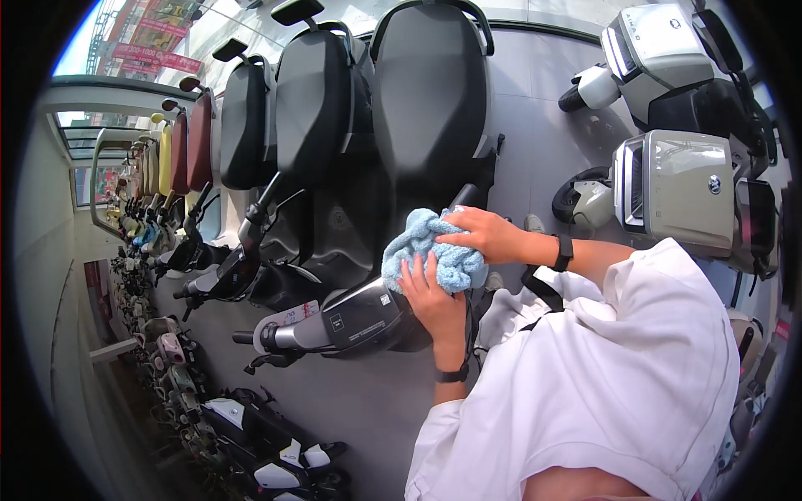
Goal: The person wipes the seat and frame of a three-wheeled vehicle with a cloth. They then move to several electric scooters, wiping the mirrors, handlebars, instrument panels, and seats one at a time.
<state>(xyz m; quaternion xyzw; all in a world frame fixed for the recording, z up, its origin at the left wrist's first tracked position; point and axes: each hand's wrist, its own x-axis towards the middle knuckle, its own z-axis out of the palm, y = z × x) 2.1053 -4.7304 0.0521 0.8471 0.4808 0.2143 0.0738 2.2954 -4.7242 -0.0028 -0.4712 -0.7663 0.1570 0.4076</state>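
The light-blue towelling cloth (418,242) was found bunched at the centre of the view, over the middle of a dark grey scooter handlebar (351,321), whose far grip pointed toward 8 o'clock. The right hand (484,236), entering from 3 o'clock, was closed on the cloth. The left hand (433,299), from 6 o'clock, rested its spread fingers on it; whether it gripped could not be determined. A black scooter seat (430,92) stood at 12 o'clock, a beige storage box (685,188) between 2 and 3, and a yellow seat (164,159) near 10.
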